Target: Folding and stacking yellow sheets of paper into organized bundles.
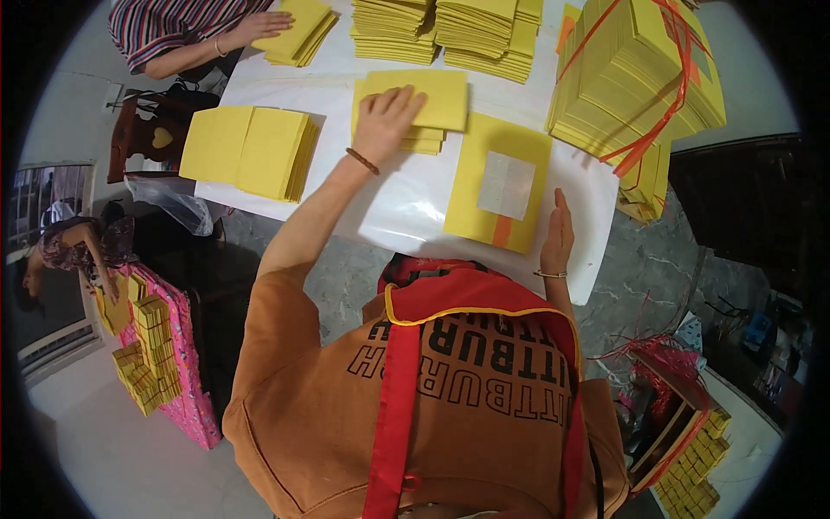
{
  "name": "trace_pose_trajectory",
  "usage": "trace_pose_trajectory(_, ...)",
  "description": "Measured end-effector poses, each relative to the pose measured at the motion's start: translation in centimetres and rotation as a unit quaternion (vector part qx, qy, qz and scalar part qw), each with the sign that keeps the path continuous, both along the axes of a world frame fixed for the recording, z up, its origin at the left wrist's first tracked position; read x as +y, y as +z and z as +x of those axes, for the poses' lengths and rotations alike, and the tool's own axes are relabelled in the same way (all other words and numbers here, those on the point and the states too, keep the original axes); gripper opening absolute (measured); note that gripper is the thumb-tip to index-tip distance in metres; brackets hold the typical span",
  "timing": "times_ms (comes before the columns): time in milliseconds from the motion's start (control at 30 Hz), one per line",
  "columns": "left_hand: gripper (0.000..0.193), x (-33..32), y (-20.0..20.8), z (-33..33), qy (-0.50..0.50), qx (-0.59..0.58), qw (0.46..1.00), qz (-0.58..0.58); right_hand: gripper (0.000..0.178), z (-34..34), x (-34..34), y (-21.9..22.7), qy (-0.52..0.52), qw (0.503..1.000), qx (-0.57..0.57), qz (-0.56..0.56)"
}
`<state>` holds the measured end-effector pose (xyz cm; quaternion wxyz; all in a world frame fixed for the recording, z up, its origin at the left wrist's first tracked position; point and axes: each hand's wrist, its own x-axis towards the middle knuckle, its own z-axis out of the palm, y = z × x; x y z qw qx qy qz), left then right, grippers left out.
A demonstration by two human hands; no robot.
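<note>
My left hand (389, 117) lies flat, palm down, on a small pile of yellow paper sheets (445, 91) in the middle of the table. Its fingers are stretched out and hold nothing. To the right of that pile, near the table's front edge, is a flat yellow paper piece (467, 186) with a pale silvery rectangle (506, 185) and an orange strip on it. Beside its right edge stands my right hand (558, 235), turned on its side, fingers straight and nothing in them.
Yellow paper stacks (277, 151) rest at the table's left; taller ones (393, 30) stand at the back. A big bundle tied with red ribbon (640, 73) occupies the right. A co-worker's hand (266, 28) touches a stack far left. Another person (82, 246) is by a pink table (186, 346).
</note>
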<state>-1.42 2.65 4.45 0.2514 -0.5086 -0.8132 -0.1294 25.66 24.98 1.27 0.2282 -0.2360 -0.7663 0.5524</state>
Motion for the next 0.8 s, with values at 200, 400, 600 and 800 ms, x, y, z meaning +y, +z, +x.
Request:
trace_pose_trajectory(200,0.061,-2.3,-5.4,-2.2,0.039,-0.124,0.976,-0.174,0.037,0.3,-0.7,-1.1,-0.019,1.0,-0.011,-0.01)
trace_pose_trajectory(400,0.075,-2.4,-6.0,-0.7,0.078,-0.167,0.956,-0.23,0.03,0.4,-0.7,-2.2,-0.018,0.999,-0.029,0.026)
trace_pose_trajectory(600,0.074,-2.2,-4.3,-1.6,0.061,-0.202,0.939,-0.272,0.024,-0.1,-0.2,-2.2,0.035,0.981,-0.021,0.189)
trace_pose_trajectory(800,0.072,-0.9,-1.1,0.1,0.025,-0.202,0.956,-0.211,0.026,1.1,0.2,-3.3,0.052,0.957,-0.058,0.281)
